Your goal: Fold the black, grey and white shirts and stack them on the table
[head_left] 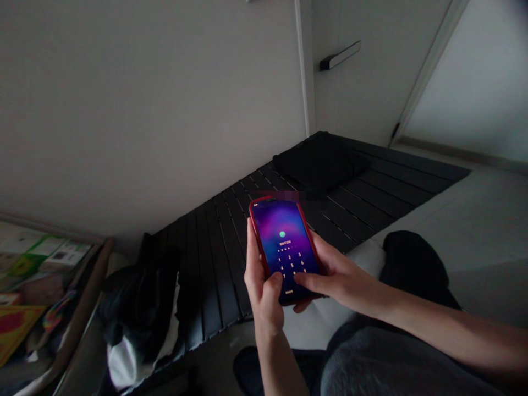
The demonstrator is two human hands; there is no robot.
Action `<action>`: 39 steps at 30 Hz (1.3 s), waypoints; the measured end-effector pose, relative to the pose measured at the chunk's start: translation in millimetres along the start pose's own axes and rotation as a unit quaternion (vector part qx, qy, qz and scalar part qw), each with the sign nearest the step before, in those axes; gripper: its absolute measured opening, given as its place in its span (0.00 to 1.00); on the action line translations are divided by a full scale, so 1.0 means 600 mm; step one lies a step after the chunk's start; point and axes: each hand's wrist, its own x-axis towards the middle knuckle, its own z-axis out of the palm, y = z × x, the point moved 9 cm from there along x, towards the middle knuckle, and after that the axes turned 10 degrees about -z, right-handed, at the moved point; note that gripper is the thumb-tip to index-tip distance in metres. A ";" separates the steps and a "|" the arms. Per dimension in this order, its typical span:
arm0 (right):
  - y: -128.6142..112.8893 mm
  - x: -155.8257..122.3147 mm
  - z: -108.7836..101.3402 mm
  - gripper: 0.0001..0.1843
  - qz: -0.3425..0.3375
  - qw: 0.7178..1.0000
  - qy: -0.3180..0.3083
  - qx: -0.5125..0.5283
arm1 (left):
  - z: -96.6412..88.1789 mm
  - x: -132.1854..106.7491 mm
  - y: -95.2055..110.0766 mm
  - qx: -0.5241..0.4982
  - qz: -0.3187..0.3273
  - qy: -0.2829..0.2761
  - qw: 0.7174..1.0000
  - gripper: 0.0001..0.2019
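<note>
A smartphone (289, 247) in a red case is held upright between both hands, its lit screen facing me. The purple-blue display shows a number keypad with a row of small dots above it and a green round icon. My left hand (265, 294) wraps the left edge, its thumb over the lower left of the screen. From the right, my right hand (340, 275) grips the other edge, with its thumb on the lower keys. The fingers behind the phone are mostly hidden.
A dark slatted bench (218, 236) runs along the wall, with a black cushion or cloth (317, 162) on it. Dark clothing (136, 308) hangs at its left end. A box of mixed items (37, 291) stands far left. Behind is a door with a handle (340, 55).
</note>
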 end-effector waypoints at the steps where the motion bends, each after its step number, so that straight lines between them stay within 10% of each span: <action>1: 0.000 0.001 0.000 0.46 0.000 1.000 0.000 -0.006 | 0.000 0.000 0.001 0.004 0.002 0.001 1.000 0.37; 39: -0.002 -0.010 -0.003 0.46 0.004 0.999 -0.007 0.050 | 0.008 -0.001 0.004 -0.017 0.003 -0.021 1.000 0.38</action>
